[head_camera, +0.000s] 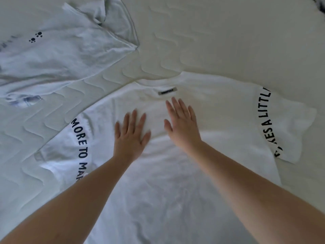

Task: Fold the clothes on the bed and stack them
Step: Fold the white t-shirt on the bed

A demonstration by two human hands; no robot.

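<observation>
A white T-shirt (219, 110) with black lettering on both sleeves lies spread flat on the bed, collar and grey neck label pointing away from me. My left hand (131, 132) lies flat on its upper chest area, fingers straight and spread. My right hand (182, 124) presses flat beside it, just below the label, fingers straight. Neither hand holds any fabric.
A second white shirt (66, 48) with small black paw prints lies rumpled at the upper left. The quilted white bed cover (219, 41) stretches bare across the top right. A dark patterned item (319, 4) peeks in at the top right corner.
</observation>
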